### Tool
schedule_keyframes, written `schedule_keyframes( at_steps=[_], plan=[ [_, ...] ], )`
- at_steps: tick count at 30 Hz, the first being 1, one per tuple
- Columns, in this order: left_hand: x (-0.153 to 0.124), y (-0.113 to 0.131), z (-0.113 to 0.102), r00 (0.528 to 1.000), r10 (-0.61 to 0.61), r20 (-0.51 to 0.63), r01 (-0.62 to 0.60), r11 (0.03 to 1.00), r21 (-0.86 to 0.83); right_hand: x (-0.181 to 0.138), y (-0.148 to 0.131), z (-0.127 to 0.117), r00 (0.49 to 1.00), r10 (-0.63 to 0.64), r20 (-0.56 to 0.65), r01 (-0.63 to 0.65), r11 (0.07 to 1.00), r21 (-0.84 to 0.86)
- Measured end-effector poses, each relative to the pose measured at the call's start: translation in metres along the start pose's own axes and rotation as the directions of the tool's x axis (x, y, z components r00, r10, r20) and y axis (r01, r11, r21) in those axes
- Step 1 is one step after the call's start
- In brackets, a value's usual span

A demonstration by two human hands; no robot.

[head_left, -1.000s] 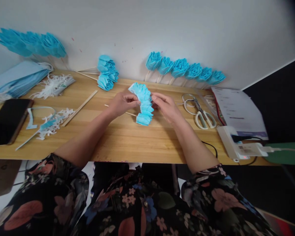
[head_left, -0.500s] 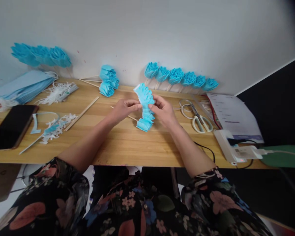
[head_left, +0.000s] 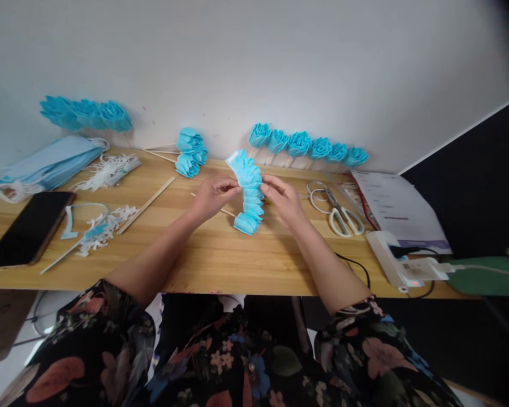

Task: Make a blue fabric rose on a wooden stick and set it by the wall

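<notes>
A curved strip of light-blue pleated material (head_left: 251, 195), with petal-like points along its right side, hangs between my two hands over the table. Its lower end is gathered around a thin wooden stick (head_left: 225, 211) that points left. My left hand (head_left: 214, 198) pinches the strip's plain left edge between thumb and fingers. On the pointed side, my right hand (head_left: 283, 199) has thumb and fingertips closed on the petal edge. The white upper end of the strip stands free above both hands.
Finished blue flowers on sticks (head_left: 299, 144) lean on the wall, more (head_left: 189, 152) lie on the table. Around them are blue face masks (head_left: 55, 161), a phone (head_left: 27, 229), loose sticks (head_left: 146, 206), scissors (head_left: 341, 212), papers (head_left: 401, 209) and a power strip (head_left: 385, 257).
The view has tilted, so the scene sits slightly lower. My right thumb has slid from the strip's face towards its petal edge. My left hand keeps its pinch.
</notes>
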State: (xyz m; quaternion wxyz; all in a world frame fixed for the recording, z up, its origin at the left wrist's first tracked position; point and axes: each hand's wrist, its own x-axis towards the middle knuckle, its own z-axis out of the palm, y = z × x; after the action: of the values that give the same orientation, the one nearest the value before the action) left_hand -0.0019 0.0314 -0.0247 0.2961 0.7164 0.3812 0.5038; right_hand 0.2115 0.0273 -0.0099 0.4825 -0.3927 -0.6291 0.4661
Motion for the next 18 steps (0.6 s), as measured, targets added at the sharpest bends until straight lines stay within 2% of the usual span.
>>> schedule_keyframes(
  at_steps=[3, 6, 12, 14, 18],
  plan=[
    [-0.001, 0.002, 0.001, 1.000, 0.006, 0.004, -0.006, 1.000, 0.023, 0.002, 0.003, 0.002, 1.000, 0.018, 0.002, -0.018, 1.000, -0.023],
    [0.000, -0.003, -0.001, 0.998, -0.067, 0.009, 0.067, 0.997, 0.031, 0.008, 0.012, 0.001, 0.999, 0.005, -0.045, -0.009, 0.997, -0.081],
    [0.003, -0.020, -0.013, 0.966, -0.237, -0.099, 0.255, 0.933, 0.255, 0.026, 0.027, -0.031, 0.958, -0.179, -0.222, 0.101, 0.941, -0.323],
    [0.004, -0.021, -0.016, 0.970, -0.232, -0.071, 0.243, 0.917, 0.317, 0.029, 0.025, -0.044, 0.950, -0.198, -0.243, 0.099, 0.925, -0.366],
    [0.005, -0.018, -0.019, 0.979, -0.187, 0.075, 0.141, 0.901, 0.409, 0.032, 0.010, -0.055, 0.955, -0.199, -0.220, 0.093, 0.905, -0.414]
  ],
)
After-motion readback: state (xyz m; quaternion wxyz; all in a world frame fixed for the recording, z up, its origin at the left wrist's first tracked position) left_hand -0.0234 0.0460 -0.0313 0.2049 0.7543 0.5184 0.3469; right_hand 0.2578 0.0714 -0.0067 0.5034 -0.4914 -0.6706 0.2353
